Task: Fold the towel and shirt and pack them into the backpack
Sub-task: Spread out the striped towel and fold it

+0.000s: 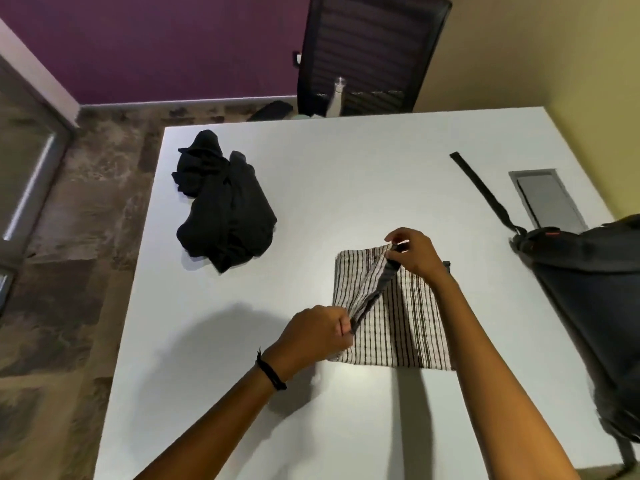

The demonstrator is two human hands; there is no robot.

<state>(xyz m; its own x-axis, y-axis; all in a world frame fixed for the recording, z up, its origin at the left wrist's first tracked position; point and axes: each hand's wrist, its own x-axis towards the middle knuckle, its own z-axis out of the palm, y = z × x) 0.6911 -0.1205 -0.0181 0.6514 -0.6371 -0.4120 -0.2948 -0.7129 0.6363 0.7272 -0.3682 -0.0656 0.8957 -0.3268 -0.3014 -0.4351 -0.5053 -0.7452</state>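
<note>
A white towel with thin black stripes point(405, 327) lies partly folded on the white table point(346, 174). My left hand point(315, 334) pinches the near corner of its raised flap. My right hand point(414, 252) pinches the far corner of the same flap, so the fold stands up off the layer below. A crumpled black shirt point(225, 206) lies at the table's far left, apart from both hands. The dark backpack point(599, 289) sits at the right edge, partly cut off by the frame.
A black backpack strap point(481, 188) trails across the table toward the far side. A grey cable hatch point(547, 199) is set in the tabletop at right. A black office chair point(370, 53) stands beyond the far edge. Patterned floor lies to the left.
</note>
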